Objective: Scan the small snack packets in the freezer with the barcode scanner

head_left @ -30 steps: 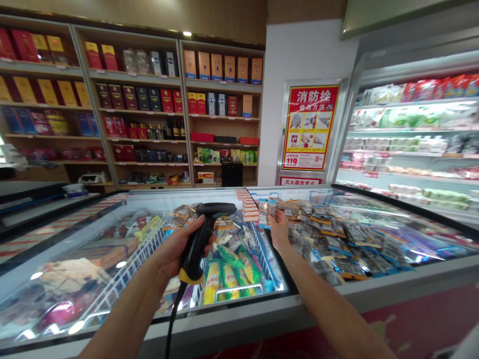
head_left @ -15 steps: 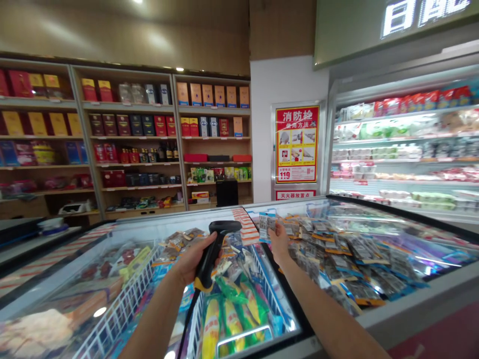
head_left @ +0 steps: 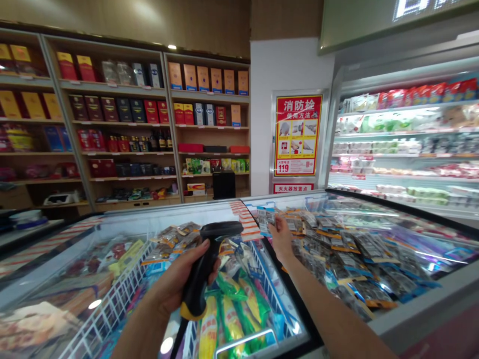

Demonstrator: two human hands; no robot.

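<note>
My left hand is wrapped round the handle of a black and yellow barcode scanner, held over the freezer with its cord hanging down. Between the thumb and fingers of my right hand is a small blue and grey food packet, upright above the freezer's back edge. Under the scanner, a white wire basket holds corn cobs in green and yellow wrappers. To the right of my right hand lies a heap of similar packets.
The glass-topped freezer has a pale frame and a black divider. Shelves of boxed goods stand behind at left. A red fire-hydrant poster hangs on the white wall. An open chiller stands at right.
My left hand and the scanner have come slightly nearer and lower left. My right hand still holds the packet, which has shifted a little. The whole view has turned slightly.
</note>
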